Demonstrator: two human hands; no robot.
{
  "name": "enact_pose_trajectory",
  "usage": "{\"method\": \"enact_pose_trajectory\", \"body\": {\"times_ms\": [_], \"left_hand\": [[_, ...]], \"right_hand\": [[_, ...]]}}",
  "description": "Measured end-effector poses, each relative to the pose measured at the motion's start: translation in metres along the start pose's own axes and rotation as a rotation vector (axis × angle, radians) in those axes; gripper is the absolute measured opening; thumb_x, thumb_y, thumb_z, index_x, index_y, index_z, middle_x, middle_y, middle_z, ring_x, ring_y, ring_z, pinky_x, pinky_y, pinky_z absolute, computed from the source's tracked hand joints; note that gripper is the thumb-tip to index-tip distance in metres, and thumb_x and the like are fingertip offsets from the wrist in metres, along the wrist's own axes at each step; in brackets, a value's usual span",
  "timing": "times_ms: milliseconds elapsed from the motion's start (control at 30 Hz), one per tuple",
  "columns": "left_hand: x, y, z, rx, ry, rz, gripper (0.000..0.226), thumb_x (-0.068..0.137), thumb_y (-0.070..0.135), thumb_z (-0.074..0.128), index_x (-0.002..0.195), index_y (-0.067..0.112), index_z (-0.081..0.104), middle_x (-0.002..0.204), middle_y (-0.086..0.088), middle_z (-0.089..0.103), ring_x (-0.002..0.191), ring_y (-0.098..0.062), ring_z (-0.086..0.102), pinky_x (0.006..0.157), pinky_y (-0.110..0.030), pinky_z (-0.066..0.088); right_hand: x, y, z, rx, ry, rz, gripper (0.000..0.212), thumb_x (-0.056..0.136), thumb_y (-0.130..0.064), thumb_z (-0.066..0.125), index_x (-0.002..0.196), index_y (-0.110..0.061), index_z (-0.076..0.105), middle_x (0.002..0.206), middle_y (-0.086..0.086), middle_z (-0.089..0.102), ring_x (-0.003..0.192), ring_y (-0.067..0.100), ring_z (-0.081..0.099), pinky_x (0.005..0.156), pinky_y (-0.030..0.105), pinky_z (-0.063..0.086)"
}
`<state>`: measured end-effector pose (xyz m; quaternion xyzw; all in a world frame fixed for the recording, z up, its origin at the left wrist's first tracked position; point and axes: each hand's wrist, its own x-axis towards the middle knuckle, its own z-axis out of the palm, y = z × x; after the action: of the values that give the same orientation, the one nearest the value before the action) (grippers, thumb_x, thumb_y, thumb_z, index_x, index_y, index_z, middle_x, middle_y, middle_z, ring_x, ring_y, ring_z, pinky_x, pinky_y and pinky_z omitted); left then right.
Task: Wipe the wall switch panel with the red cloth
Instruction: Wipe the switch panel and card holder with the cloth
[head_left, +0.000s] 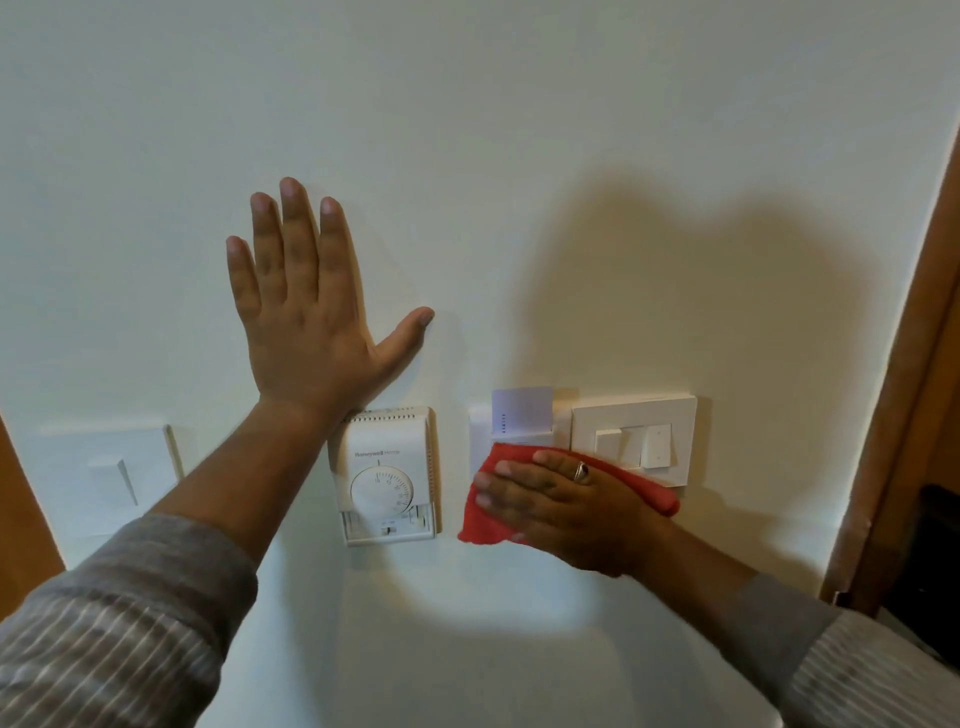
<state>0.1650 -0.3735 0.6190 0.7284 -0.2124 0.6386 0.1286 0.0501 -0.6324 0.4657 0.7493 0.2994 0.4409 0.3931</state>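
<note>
I have my left hand (306, 306) flat on the wall (519, 130), fingers spread wide and holding nothing; I think it is there to keep me steady while the other hand works; its wrist sits just above the round-dial thermostat (387, 475).

My right hand (566, 506) is laid flat too, fingers out straight, pressing the red cloth (480, 514) against the wall; it is not gripping the cloth, just pushing it with the palm and fingers, which is a good way to rub a flat thing; there is a ring (581, 471) on one finger.

The cloth is bunched under that hand; it covers the lower part of the card holder (511, 421) and touches the bottom left corner of the switch panel (634, 434); most of the panel, with its rocker switches (631, 444), is bare and not under the cloth.

So I judge the wiping is only partly done, or just starting; next I should slide the cloth to the right and up over the panel; I should press softly, since a hard push could flip a switch.

A wooden door frame (904, 364) stands close on the right, so I have little room there; another plain switch (111, 462) sits far to the left, well apart.
</note>
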Motion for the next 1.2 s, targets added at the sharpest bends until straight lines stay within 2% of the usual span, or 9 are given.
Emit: {"method": "enact_pose_trajectory", "body": {"times_ms": [233,300,400,467,700,900,1000,1133,1200], "left_hand": [[0.0,0.001,0.001,0.001,0.022,-0.003,0.108,0.089,0.081,0.04,0.16,0.002,0.016,0.166,-0.03,0.018,0.153,-0.049,0.017,0.123,-0.062,0.01],[0.0,0.0,0.001,0.0,0.022,-0.002,0.108,0.089,0.081,0.04,0.16,0.002,0.015,0.166,-0.03,0.017,0.153,-0.049,0.016,0.123,-0.062,0.01],[-0.001,0.0,0.0,0.005,0.028,-0.003,0.109,0.089,0.08,0.041,0.16,0.002,0.015,0.166,-0.03,0.017,0.153,-0.049,0.016,0.123,-0.061,0.009],[-0.001,0.001,0.0,0.0,0.032,-0.002,0.108,0.089,0.08,0.041,0.16,0.002,0.015,0.166,-0.03,0.018,0.153,-0.049,0.016,0.123,-0.061,0.009],[0.0,0.001,0.001,-0.012,0.01,-0.014,0.109,0.089,0.082,0.039,0.161,0.005,0.011,0.167,-0.028,0.015,0.154,-0.048,0.014,0.124,-0.061,0.008],[-0.001,0.001,0.0,-0.015,-0.001,-0.009,0.11,0.089,0.082,0.038,0.161,0.004,0.011,0.167,-0.028,0.014,0.154,-0.048,0.013,0.124,-0.061,0.007],[-0.001,0.001,0.0,-0.012,-0.019,-0.015,0.11,0.088,0.083,0.036,0.161,0.005,0.008,0.168,-0.027,0.011,0.155,-0.047,0.01,0.124,-0.06,0.005],[0.0,0.002,0.001,-0.003,0.001,-0.011,0.11,0.088,0.082,0.038,0.161,0.004,0.01,0.168,-0.027,0.012,0.155,-0.047,0.012,0.125,-0.059,0.005],[0.001,0.001,0.002,0.003,-0.005,-0.008,0.11,0.088,0.082,0.038,0.161,0.004,0.01,0.168,-0.027,0.012,0.155,-0.047,0.012,0.124,-0.06,0.006]], "right_hand": [[0.028,-0.034,0.006,0.008,0.16,0.572,0.077,0.102,-0.049,0.044,0.154,0.0,0.015,0.158,0.018,0.017,0.151,0.036,0.009,0.123,0.048,0.011],[0.024,-0.037,0.008,0.017,0.154,0.529,0.075,0.102,-0.046,0.046,0.155,-0.003,0.016,0.159,0.016,0.017,0.151,0.035,0.011,0.123,0.048,0.012],[0.0,-0.019,0.006,0.018,0.052,0.182,0.062,0.106,-0.036,0.041,0.156,-0.009,0.015,0.162,0.011,0.013,0.151,0.031,0.011,0.123,0.047,0.008],[-0.009,-0.007,0.002,0.022,0.038,0.102,0.061,0.107,-0.035,0.039,0.157,-0.011,0.014,0.163,0.008,0.014,0.152,0.028,0.011,0.124,0.045,0.007],[0.014,-0.039,0.01,-0.042,0.146,0.657,0.076,0.104,-0.049,0.036,0.155,-0.001,0.007,0.164,0.02,-0.002,0.151,0.037,0.005,0.123,0.048,0.009],[-0.016,-0.025,0.001,-0.041,0.109,0.353,0.076,0.103,-0.042,0.044,0.156,-0.002,0.007,0.165,0.017,-0.003,0.152,0.032,0.005,0.124,0.044,0.009],[-0.009,-0.023,-0.001,-0.038,0.106,0.422,0.071,0.105,-0.043,0.037,0.156,-0.003,0.008,0.165,0.017,-0.001,0.152,0.032,0.005,0.123,0.045,0.01],[0.032,-0.028,0.008,-0.047,0.155,0.555,0.07,0.101,-0.049,0.046,0.152,-0.005,0.026,0.16,0.015,0.019,0.151,0.034,0.013,0.123,0.048,0.012],[0.037,-0.03,0.01,-0.039,0.165,0.446,0.065,0.1,-0.046,0.051,0.15,-0.009,0.031,0.16,0.012,0.02,0.151,0.032,0.015,0.123,0.048,0.009]]}}
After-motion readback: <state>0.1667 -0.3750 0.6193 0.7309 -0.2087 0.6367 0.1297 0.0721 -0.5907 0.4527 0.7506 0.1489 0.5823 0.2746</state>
